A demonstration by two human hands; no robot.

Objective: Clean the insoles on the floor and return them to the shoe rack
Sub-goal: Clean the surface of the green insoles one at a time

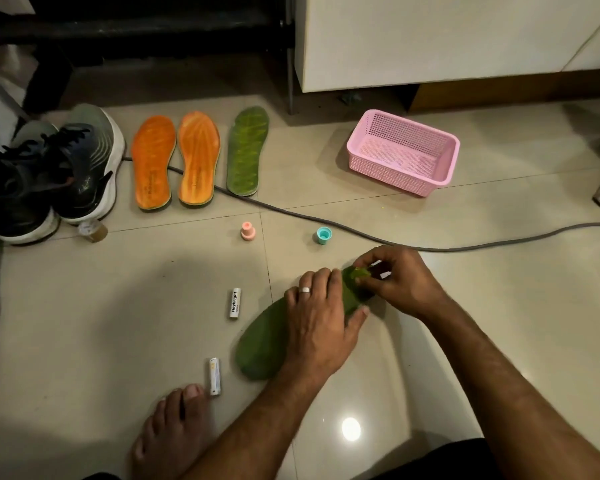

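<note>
Our left hand (pixel 321 322) lies across the middle of a green insole (pixel 260 344) on the tiled floor (pixel 482 323), fingers straight and pressing it flat, a silver ring (pixel 305 289) on one finger. Our right hand (pixel 394 282) works at the insole's far end, its fingers curled and pinching a small item against the green surface; what that item is we cannot tell.

Just left of the insole lie two white tubes, one labelled "Heybright" (pixel 235 303) and a second tube (pixel 214 376) close to our bare foot (pixel 174 431). Beyond the hands stand a pink cap (pixel 248 231) and a teal cap (pixel 324 235), well apart from each other. A grey cable (pixel 465 247) snakes across the floor behind them.

Farther back, three more insoles lie in a row: two orange insoles (pixel 175 160) side by side and a second green insole (pixel 248 151) to their right. A pair of dark running shoes (pixel 52 174) sits at the left, a small bottle (pixel 93 230) beside their soles. A pink plastic basket (pixel 403 151) rests to the right, near a white cabinet (pixel 447 39).
</note>
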